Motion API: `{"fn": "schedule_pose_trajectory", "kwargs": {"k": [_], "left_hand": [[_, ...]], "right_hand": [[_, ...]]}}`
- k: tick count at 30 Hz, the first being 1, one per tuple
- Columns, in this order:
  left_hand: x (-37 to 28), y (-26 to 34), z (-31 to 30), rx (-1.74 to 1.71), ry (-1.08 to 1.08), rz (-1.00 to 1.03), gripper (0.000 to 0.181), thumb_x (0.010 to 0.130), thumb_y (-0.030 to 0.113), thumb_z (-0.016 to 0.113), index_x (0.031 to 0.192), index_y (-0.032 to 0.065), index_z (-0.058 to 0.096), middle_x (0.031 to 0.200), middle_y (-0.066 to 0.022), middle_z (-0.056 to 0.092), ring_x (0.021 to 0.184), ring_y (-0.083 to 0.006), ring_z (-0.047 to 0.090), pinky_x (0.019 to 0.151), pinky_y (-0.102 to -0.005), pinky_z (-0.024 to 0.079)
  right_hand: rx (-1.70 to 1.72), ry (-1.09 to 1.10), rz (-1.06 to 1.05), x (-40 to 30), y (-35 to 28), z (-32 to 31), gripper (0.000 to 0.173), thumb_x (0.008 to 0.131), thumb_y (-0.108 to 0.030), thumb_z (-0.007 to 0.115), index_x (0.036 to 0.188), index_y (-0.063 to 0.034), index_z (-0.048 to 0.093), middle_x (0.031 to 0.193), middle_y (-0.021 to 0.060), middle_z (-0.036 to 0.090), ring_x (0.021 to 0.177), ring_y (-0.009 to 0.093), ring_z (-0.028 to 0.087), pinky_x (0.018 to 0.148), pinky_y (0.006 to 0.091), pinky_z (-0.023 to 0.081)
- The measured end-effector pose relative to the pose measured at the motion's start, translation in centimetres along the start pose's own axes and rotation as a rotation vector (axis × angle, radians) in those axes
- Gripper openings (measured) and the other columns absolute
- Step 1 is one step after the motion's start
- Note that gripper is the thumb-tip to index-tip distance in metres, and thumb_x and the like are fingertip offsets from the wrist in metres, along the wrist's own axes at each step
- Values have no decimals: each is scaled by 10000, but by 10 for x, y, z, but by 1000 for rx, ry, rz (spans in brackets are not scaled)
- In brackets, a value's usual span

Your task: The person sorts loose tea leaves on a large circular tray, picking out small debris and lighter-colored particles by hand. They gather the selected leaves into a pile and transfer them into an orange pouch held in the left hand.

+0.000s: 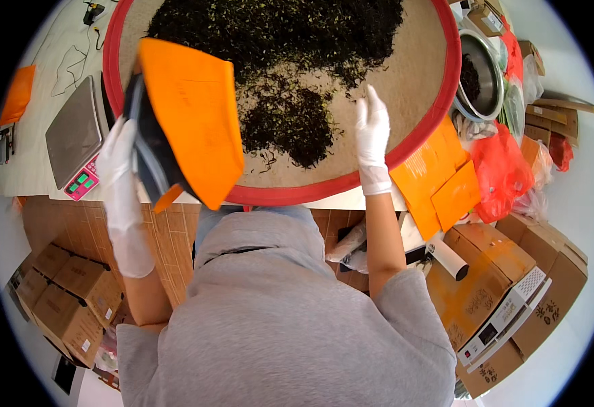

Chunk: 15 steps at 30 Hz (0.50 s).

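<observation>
My white-gloved left hand (118,150) grips the side of an orange pouch (195,122), tilted over the near left rim of a round tray (297,195) with a red-bound edge. A dark lining and a pale strip show along the pouch's side; its contents cannot be made out. In the tray lies a large heap of dark, dried leaves that look like loose tea (276,30), with a smaller pile of leaves (297,127) nearer me. My right hand (372,129), also gloved in white, holds nothing above the tray's right side, fingers extended and slightly apart.
A flat-topped digital scale (78,132) stands left of the tray. Flat orange pouches (434,178), a red plastic bag (503,173) and a steel bowl (485,76) with dark leaves crowd the right. Cardboard boxes (68,295) flank me on the floor; a white machine (503,320) is at right.
</observation>
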<state>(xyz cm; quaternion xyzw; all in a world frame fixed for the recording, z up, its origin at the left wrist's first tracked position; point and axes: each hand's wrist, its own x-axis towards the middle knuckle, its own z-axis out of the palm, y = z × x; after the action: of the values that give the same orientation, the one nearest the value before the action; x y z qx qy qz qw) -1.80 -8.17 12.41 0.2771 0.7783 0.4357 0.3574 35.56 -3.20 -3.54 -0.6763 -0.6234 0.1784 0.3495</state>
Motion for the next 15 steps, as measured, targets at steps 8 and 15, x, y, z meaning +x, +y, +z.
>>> {"fn": "schedule_pose_trajectory", "kwargs": {"k": [8, 15], "left_hand": [[-21, -4, -38, -90, 31, 34, 522, 950, 223, 581, 1358, -79, 457, 1326, -100, 528, 1185, -146, 512, 1016, -260, 370], [-25, -8, -50, -91, 203, -22, 492, 945, 195, 581, 1335, -86, 478, 1272, -103, 578, 1144, -142, 547, 1001, -258, 391]], "right_hand": [[-259, -178, 8, -25, 58, 90, 696, 898, -281, 597, 1443, 21, 287, 1477, 306, 282, 1365, 444, 277, 1138, 508, 195], [-95, -477, -400, 7, -3, 162, 661, 909, -360, 562, 1448, -53, 333, 1510, 243, 274, 1400, 400, 260, 1147, 480, 201]]}}
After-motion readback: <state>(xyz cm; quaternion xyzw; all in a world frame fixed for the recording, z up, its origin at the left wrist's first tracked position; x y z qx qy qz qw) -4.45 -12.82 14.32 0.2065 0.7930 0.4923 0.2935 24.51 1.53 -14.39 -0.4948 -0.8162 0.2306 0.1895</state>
